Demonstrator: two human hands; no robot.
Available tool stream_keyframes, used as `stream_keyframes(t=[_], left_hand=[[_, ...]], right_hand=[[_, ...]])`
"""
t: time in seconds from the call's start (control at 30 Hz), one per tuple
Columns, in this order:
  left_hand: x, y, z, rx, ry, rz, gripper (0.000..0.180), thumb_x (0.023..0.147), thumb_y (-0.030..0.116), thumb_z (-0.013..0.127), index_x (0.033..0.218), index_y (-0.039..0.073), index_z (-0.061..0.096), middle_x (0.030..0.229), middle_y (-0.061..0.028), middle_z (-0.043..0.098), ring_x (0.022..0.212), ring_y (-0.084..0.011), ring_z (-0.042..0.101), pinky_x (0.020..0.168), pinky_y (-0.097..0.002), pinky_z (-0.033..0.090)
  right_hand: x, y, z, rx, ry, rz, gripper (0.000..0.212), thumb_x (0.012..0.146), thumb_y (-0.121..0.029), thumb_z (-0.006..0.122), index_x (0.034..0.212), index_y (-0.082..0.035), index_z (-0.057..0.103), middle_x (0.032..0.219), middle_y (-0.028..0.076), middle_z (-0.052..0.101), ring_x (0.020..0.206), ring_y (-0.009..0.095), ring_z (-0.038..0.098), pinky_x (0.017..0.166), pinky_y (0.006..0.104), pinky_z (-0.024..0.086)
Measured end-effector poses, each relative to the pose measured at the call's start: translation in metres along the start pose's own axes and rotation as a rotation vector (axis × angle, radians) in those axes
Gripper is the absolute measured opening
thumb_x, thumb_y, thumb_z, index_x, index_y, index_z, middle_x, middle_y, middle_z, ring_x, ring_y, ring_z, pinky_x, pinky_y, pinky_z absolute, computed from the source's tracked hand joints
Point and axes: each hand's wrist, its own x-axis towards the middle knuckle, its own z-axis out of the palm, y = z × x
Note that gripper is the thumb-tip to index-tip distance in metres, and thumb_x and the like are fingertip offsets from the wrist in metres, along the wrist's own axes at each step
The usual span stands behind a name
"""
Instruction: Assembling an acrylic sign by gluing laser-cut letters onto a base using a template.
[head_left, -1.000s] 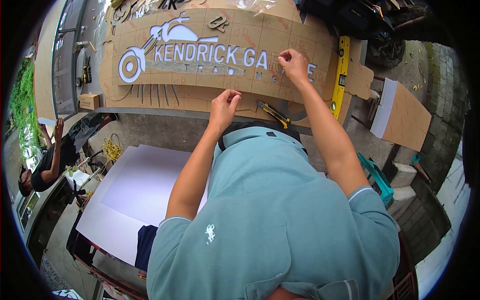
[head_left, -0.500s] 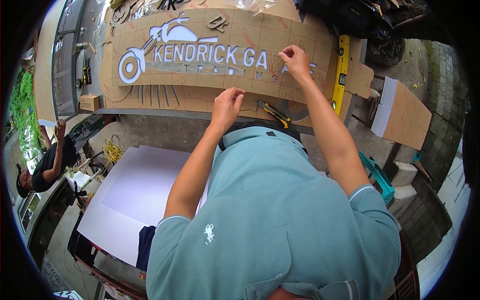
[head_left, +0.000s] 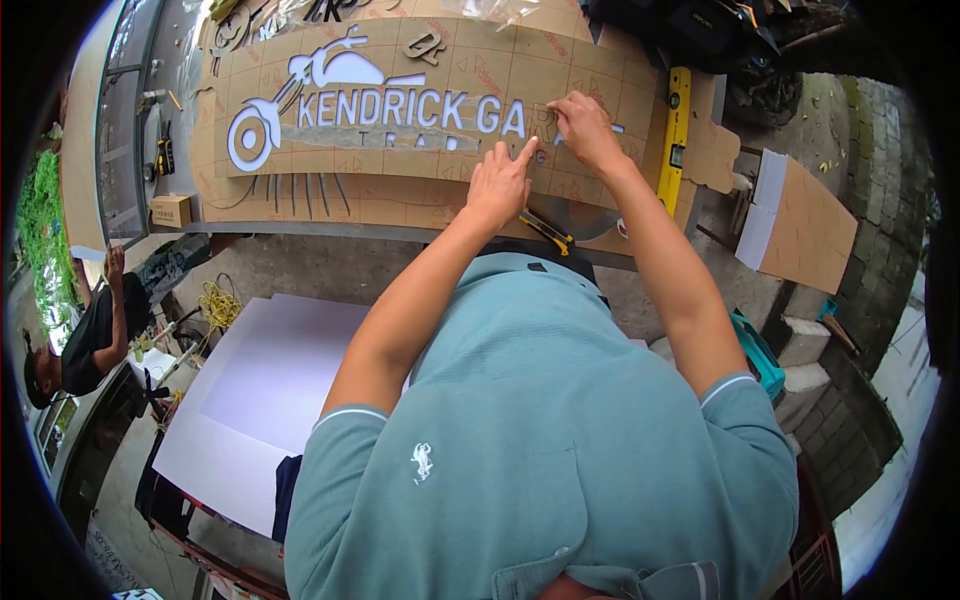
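Observation:
A long brown paper-faced sign panel (head_left: 610, 85) lies on the bench, with white letters and a white motorcycle shape (head_left: 345, 68) showing in it. My left hand (head_left: 500, 188) is over its lower edge, fingers reaching forward and the index fingertip at the row of letters. Just to the right, my right hand (head_left: 588, 130) bends over a letter that is still brown, thumb and fingertips pinched close to the surface. Whatever is between those fingertips is too small to make out. A yellow-and-black utility knife (head_left: 547, 232) rests below my hands at the bench edge.
A yellow spirit level (head_left: 675, 140) lies right of the panel. A loose cut-out piece (head_left: 424, 46) sits on the panel's top. A small cardboard box (head_left: 170, 211) stands at left. White sheets (head_left: 250, 390) lie behind the bench on the left. Another person (head_left: 90, 330) is at far left.
My left hand has moved right and forward onto the panel, its index finger now extended beside my right hand. The right hand stays near the same letter. The whole view has shifted slightly.

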Motion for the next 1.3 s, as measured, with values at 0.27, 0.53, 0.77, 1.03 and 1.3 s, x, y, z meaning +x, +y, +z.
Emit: stream_keyframes(t=[0.27, 0.53, 0.77, 1.03, 1.3], left_hand=[[0.005, 0.001, 0.002, 0.026, -0.035, -0.039, 0.075, 0.091, 0.020, 0.069, 0.161, 0.023, 0.041, 0.120, -0.0177, 0.053, 0.110, -0.0351, 0.060, 0.092, -0.0479, 0.051], [0.008, -0.003, 0.006, 0.027, -0.040, -0.053, 0.068, 0.094, 0.018, 0.062, 0.159, 0.025, 0.045, 0.121, -0.0165, 0.055, 0.111, -0.0347, 0.061, 0.090, -0.0494, 0.051], [0.009, -0.006, 0.009, 0.078, -0.022, -0.022, 0.074, 0.092, 0.020, 0.067, 0.161, 0.024, 0.041, 0.117, -0.0180, 0.054, 0.105, -0.0368, 0.062, 0.087, -0.0499, 0.054], [0.007, -0.004, 0.010, 0.078, -0.007, -0.025, 0.078, 0.091, 0.022, 0.070, 0.162, 0.025, 0.039, 0.119, -0.0177, 0.053, 0.108, -0.0368, 0.061, 0.088, -0.0501, 0.054], [0.007, -0.002, 0.007, 0.078, -0.060, -0.046, 0.080, 0.092, 0.023, 0.071, 0.164, 0.026, 0.035, 0.122, -0.0173, 0.052, 0.112, -0.0357, 0.059, 0.091, -0.0495, 0.053]], right_hand=[[-0.001, -0.005, -0.003, -0.040, -0.026, -0.046, 0.024, 0.094, -0.006, 0.061, 0.112, -0.004, 0.077, 0.107, 0.015, 0.068, 0.103, 0.036, 0.065, 0.097, 0.0448, 0.053], [-0.005, -0.011, 0.000, -0.142, -0.090, -0.085, 0.028, 0.093, -0.008, 0.060, 0.118, -0.002, 0.072, 0.116, 0.016, 0.065, 0.110, 0.036, 0.063, 0.098, 0.0454, 0.053], [0.005, -0.010, -0.004, -0.178, -0.190, -0.046, 0.027, 0.090, -0.009, 0.062, 0.115, -0.002, 0.069, 0.121, 0.017, 0.063, 0.114, 0.038, 0.061, 0.101, 0.0491, 0.050], [0.020, 0.006, -0.004, -0.004, -0.234, 0.043, 0.026, 0.088, -0.005, 0.059, 0.112, -0.004, 0.069, 0.117, 0.016, 0.065, 0.112, 0.037, 0.062, 0.101, 0.0462, 0.049], [0.023, 0.011, -0.003, 0.038, -0.219, 0.037, 0.027, 0.087, -0.003, 0.058, 0.112, -0.002, 0.069, 0.111, 0.017, 0.067, 0.105, 0.036, 0.065, 0.095, 0.0426, 0.052]])
